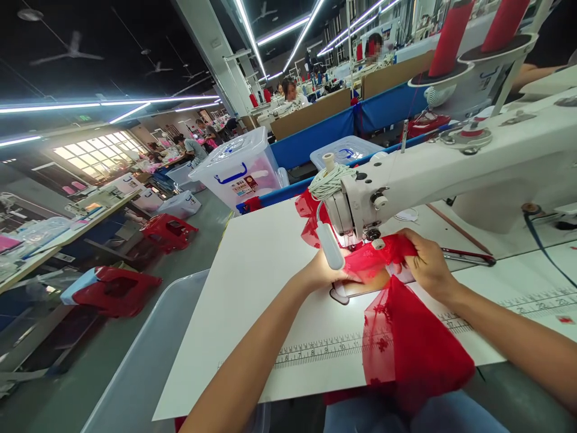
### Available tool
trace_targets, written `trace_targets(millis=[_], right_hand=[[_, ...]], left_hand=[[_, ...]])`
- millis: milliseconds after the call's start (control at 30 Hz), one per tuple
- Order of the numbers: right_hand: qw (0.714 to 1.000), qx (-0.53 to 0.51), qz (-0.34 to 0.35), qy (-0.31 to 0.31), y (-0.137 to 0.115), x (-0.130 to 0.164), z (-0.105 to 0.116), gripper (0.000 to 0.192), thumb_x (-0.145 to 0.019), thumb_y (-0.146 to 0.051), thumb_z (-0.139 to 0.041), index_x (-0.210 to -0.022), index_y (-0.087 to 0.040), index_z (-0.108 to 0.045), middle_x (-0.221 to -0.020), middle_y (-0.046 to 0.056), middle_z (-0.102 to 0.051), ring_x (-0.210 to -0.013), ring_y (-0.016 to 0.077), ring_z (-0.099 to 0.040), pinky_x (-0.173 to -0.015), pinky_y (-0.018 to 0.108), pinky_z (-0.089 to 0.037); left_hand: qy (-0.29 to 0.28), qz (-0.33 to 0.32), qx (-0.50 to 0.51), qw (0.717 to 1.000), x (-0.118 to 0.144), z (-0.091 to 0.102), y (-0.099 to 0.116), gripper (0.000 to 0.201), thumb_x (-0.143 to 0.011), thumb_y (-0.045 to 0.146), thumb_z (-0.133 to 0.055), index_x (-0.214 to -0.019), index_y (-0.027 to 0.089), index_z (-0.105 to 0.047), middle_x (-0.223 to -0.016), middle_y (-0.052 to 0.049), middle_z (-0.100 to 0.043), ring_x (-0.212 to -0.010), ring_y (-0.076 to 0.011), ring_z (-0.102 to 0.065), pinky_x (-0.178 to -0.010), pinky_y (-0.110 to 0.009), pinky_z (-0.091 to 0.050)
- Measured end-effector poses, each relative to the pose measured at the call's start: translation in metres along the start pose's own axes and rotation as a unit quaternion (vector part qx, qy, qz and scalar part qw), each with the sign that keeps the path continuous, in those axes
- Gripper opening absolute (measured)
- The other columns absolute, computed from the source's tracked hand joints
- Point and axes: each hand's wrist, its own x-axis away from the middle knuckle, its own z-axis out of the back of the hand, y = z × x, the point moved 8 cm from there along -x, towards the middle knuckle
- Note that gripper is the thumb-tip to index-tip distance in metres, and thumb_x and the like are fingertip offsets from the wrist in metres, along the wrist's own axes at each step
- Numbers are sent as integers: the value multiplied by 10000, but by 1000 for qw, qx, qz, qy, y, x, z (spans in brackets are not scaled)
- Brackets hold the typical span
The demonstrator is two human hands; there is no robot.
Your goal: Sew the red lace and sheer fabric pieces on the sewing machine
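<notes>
The red fabric (pixel 367 263) runs crosswise just below the sewing machine head (pixel 342 210), right hand (pixel 428 263) pinching it to the right, left hand (pixel 322 270) nearer, its grip I can't tell.

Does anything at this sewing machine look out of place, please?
Nothing seems damaged. Slightly odd: pale cord is bundled loosely on the sewing machine's head, above the red fabric, while the red thread is wound neatly.
</notes>
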Motion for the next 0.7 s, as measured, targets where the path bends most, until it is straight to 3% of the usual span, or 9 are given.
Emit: trace_targets(millis=[133, 233, 433, 533, 633, 700], right_hand=[[998, -41, -35, 14, 3, -1, 3, 162, -725, -126, -413, -738, -257, -507, -464, -72, -599, -361, 129, -508, -404, 238, -413], [995, -71, -57, 32, 4, -2, 6, 114, -839, -233, -442, -759, -250, -521, -467, -51, -587, -397, 144, -538, -414, 252, -437], [994, -99, -49, 17, -1, -6, 8, 265, -922, -391, -457, -707, -240, -484, -545, -29, -557, -515, 136, -550, -537, 267, -475], [996, -82, -19, -19, 0, -10, 10, 233, -902, -368, -469, -716, -234, -509, -578, -33, -526, -535, 128, -513, -527, 253, -443], [994, -43, 16, -99, 6, -11, 7, 74, -810, -303, -567, -809, -230, -562, -678, -21, -581, -606, 139, -557, -558, 248, -460], [987, 1, 43, -155, 9, -9, 3, 220, -737, -212, -608, -955, -234, -588, -750, -21, -609, -662, 143, -595, -614, 246, -482]], left_hand=[[30, -5, -11, 999, 0, -2, -11, 421, -633, 456, -790, -659, 165, -487, -645, 40, -447, -587, -92, -398, -513, -219, -312], [47, -14, -32, 998, -2, 2, -11, 393, -731, 428, -706, -609, 176, -430, -607, 44, -398, -564, -85, -352, -503, -223, -281], [41, -38, -81, 995, -3, 6, 0, 393, -820, 396, -570, -564, 196, -349, -568, 39, -351, -522, -85, -317, -466, -229, -271], [63, -58, -130, 988, 6, 1, 3, 321, -817, 305, -571, -588, 195, -376, -573, 38, -376, -510, -89, -364, -463, -222, -309], [97, -91, -201, 971, 19, -7, 5, 210, -828, 172, -493, -626, 191, -436, -585, 28, -437, -515, -103, -435, -493, -226, -375], [114, -122, -254, 953, 27, -13, 6, 155, -811, 133, -485, -668, 191, -498, -637, 4, -509, -587, -133, -507, -563, -251, -439]])
